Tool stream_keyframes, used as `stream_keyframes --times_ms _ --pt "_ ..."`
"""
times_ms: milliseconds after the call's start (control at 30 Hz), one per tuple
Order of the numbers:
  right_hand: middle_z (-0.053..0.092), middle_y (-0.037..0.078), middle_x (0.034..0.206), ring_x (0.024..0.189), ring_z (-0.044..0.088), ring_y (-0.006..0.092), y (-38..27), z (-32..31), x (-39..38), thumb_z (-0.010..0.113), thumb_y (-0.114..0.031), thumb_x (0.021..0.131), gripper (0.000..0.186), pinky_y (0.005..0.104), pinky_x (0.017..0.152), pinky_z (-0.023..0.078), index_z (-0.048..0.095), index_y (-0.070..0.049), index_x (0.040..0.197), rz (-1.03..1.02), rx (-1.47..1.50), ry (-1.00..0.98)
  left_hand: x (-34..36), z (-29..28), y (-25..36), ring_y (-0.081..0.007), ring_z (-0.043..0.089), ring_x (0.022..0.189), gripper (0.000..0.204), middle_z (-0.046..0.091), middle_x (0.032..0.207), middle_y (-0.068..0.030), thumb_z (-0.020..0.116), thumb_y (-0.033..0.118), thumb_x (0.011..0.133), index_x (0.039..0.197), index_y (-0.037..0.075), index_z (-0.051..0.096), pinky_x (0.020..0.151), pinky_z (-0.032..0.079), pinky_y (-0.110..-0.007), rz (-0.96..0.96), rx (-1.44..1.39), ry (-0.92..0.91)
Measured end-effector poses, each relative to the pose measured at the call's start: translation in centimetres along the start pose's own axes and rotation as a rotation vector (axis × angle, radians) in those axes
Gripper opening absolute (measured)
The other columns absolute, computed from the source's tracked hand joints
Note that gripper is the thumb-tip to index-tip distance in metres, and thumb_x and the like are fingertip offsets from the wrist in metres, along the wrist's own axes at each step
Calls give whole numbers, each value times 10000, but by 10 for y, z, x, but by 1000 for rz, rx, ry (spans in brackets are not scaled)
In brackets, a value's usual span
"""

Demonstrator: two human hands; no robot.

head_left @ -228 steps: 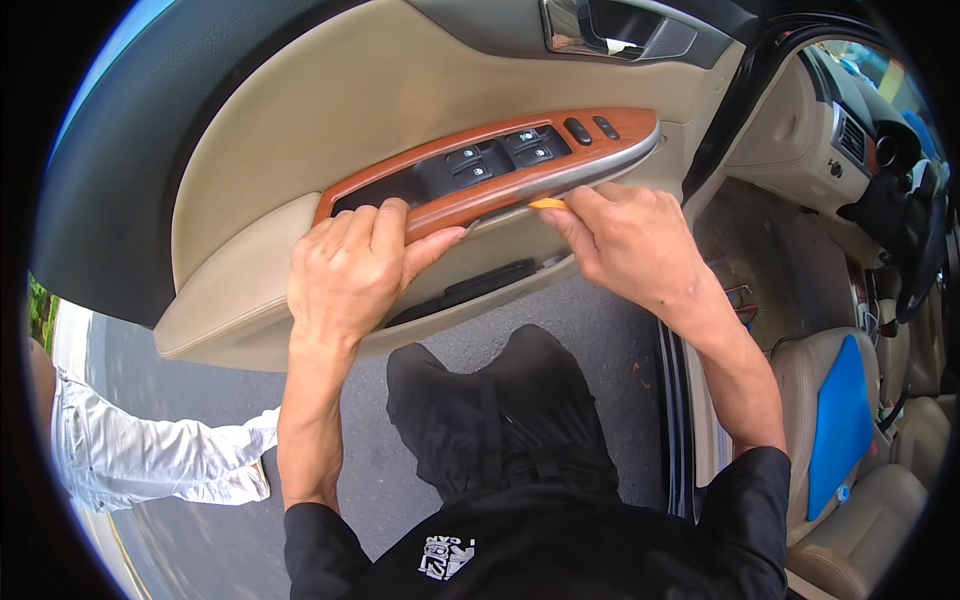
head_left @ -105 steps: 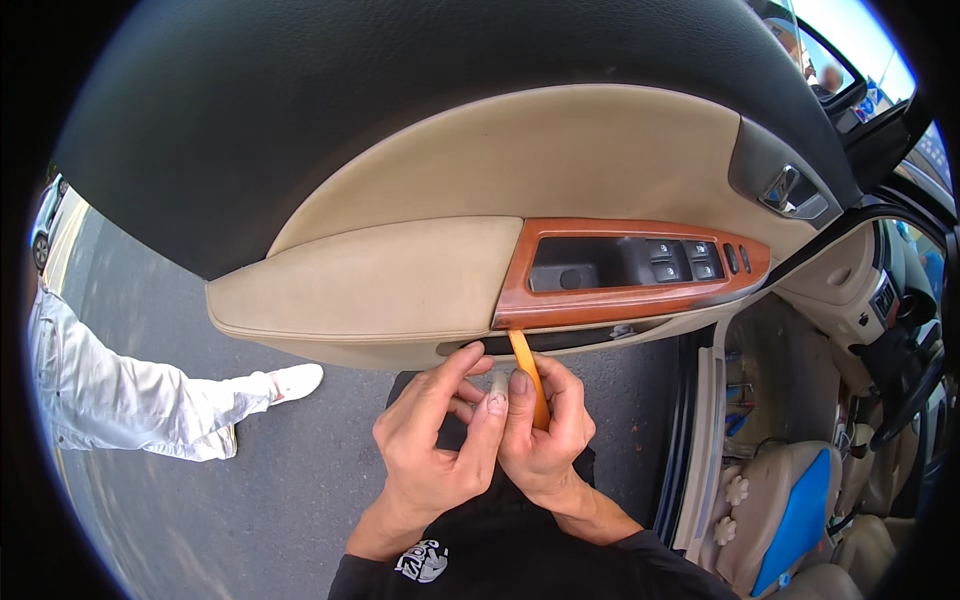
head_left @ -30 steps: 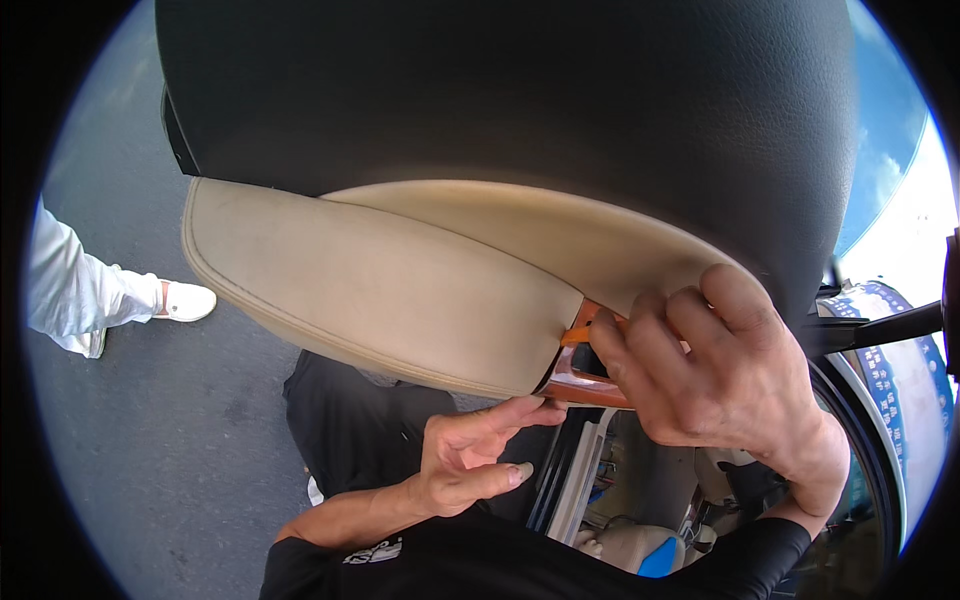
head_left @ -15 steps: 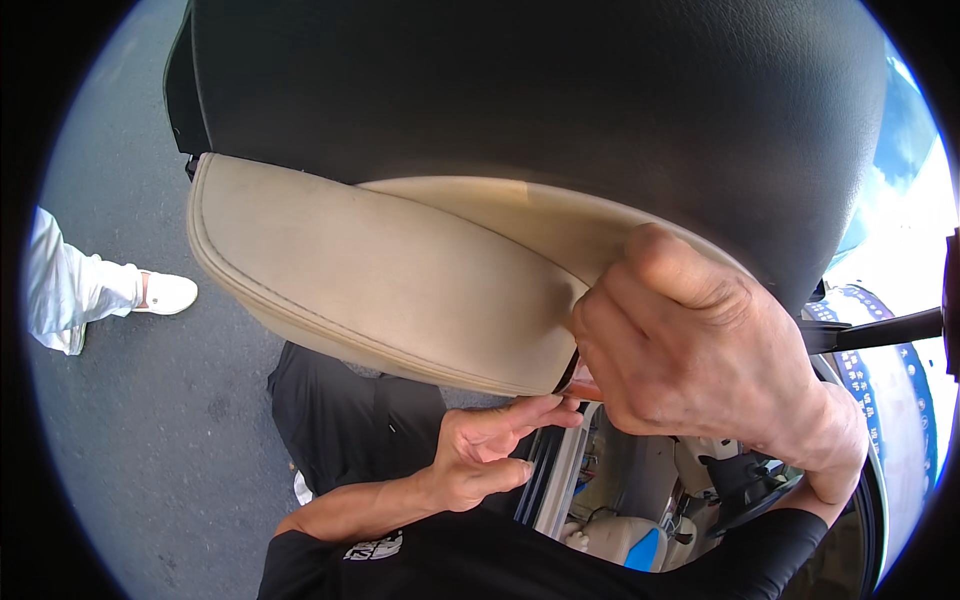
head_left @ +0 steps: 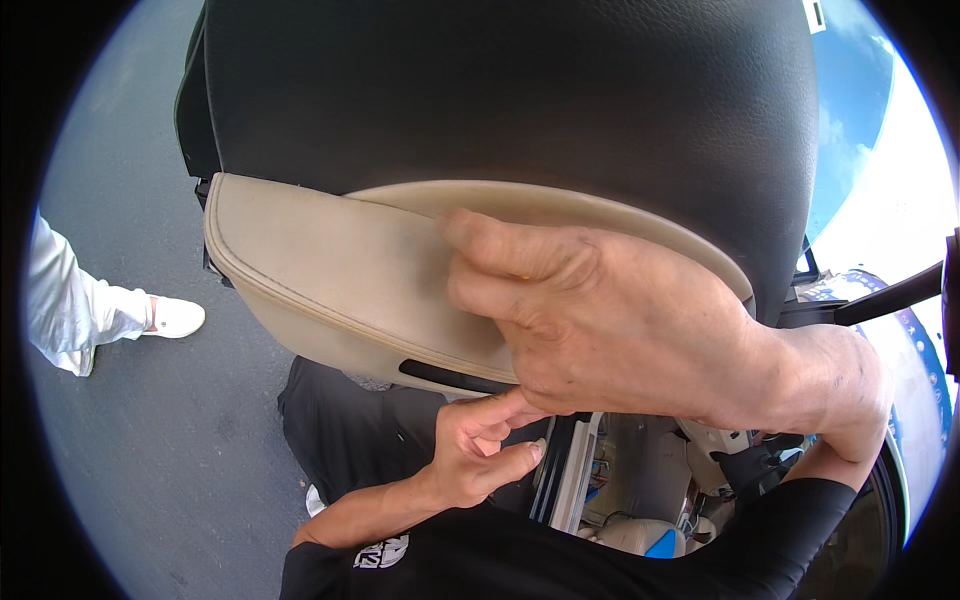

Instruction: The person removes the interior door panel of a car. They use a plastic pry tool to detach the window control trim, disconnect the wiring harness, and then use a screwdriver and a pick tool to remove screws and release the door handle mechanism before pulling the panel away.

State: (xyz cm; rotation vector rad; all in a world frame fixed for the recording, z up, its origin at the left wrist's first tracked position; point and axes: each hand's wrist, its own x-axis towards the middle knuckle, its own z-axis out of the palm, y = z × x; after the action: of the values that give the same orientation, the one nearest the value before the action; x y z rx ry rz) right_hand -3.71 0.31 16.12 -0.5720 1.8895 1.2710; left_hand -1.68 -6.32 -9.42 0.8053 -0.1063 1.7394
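My right hand reaches in from the right across the beige armrest of a car door. Its fingers are curled against the armrest's top, and a tiny orange spot shows between them; what they hold is mostly hidden. Below, my left hand has its thumb apart and its fingers stretched toward the armrest's lower edge. Those fingertips meet the underside of my right hand and are partly hidden. A dark slot runs along the armrest's side, just above my left hand. Black grained door trim rises above the armrest.
At the left, a person in pale trousers and a white shoe stands on grey pavement. The car's door sill and cabin lie at lower right, with a beige seat. A black bar juts in at right.
My right hand has moved left along the armrest, its fingers now over the top surface. The dark slot has come into view. My left hand stays near the lower edge.
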Motion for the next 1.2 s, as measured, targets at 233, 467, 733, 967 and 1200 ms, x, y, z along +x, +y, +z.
stream_keyframes --times_ms 233,467,733,967,1200 --pt "652 -119 708 902 606 102 -19 21 -15 762 -158 715 120 284 1125 417 727 -220 619 285 9 368 15 44 22 -350 584 1333 592 632 1339 -269 586 -133 845 1428 -151 481 1181 412 -485 -10 200 -31" --pt "703 -68 776 816 640 110 -22 0 -84 767 -220 754 160 247 839 495 699 -203 610 456 -90 522 16 73 19 -267 738 994 448 724 1070 -192 753 1 895 1274 -88 530 965 584 -425 -16 516 246" --pt "552 -7 729 625 544 122 -132 61 -178 836 -219 600 275 280 565 489 648 -86 750 1233 33 851 53 97 45 -136 714 752 236 713 869 -104 759 149 970 939 10 571 672 633 -272 0 1062 281" --pt "693 89 973 661 657 153 -308 137 -108 913 -325 618 561 291 534 521 735 -47 1072 1651 482 1002 78 110 43 -142 713 645 342 694 739 -102 738 251 994 796 47 548 543 596 -252 -249 1233 283" --pt "681 67 901 661 597 113 -309 172 -109 754 -167 806 356 275 560 436 740 -46 1140 1417 291 832 94 109 63 -124 706 644 306 675 691 -80 750 227 978 847 -16 619 540 561 -257 -287 1676 265"
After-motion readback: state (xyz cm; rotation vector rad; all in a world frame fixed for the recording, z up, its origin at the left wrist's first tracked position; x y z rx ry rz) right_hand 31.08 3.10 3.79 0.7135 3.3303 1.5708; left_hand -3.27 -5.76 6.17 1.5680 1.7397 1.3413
